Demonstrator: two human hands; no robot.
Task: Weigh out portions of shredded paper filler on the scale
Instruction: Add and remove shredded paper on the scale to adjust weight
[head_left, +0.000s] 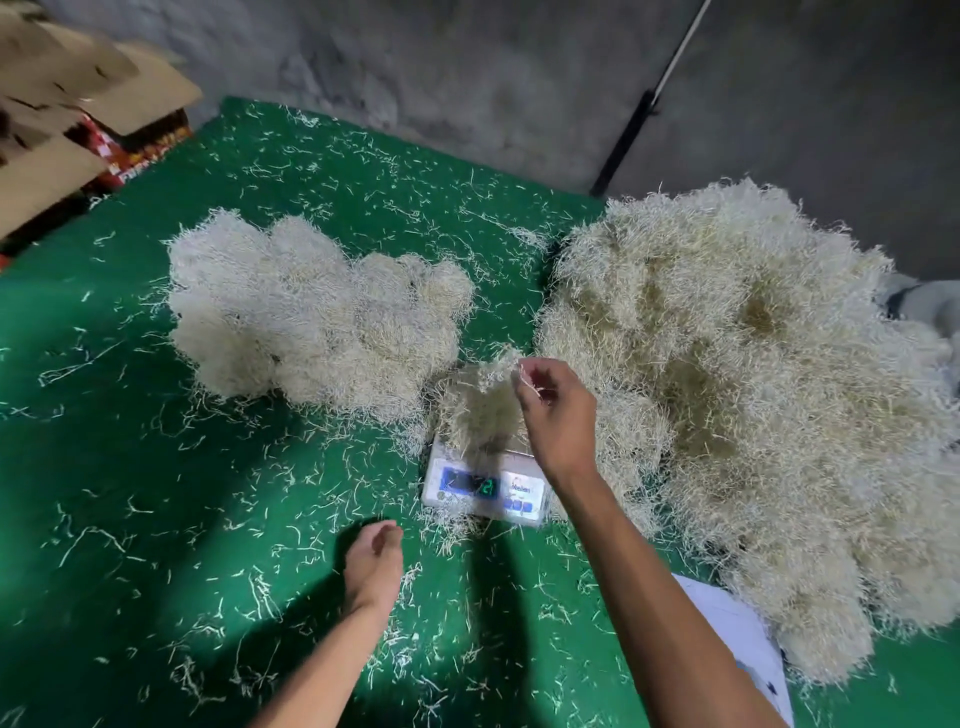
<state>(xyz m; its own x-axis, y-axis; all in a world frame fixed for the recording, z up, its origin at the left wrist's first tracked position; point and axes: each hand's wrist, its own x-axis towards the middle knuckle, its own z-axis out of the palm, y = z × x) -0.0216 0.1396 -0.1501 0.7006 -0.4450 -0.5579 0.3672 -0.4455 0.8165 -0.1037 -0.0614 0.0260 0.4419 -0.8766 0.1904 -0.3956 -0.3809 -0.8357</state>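
- Right hand (558, 410): raised over the scale (485, 483), thumb and fingers pinching a few strands of shredded paper (530, 387).
- Left hand (375, 564): low near the desk's front edge, fingers loosely curled, holding nothing.
- Portion on scale (480, 405): just beneath the right hand.
- Bulk heap (753, 389): at the right edge; weighed clumps (311, 312) left of the scale.
- Desk (156, 467): green cover, strewn with strands; grey wall (467, 78) behind.

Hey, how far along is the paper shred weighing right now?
Done: several weighed clumps lie left of the scale. In hand: a portion sits on the scale while the right hand pinches a few strands above it; left hand idle. Left: the big pile remains.
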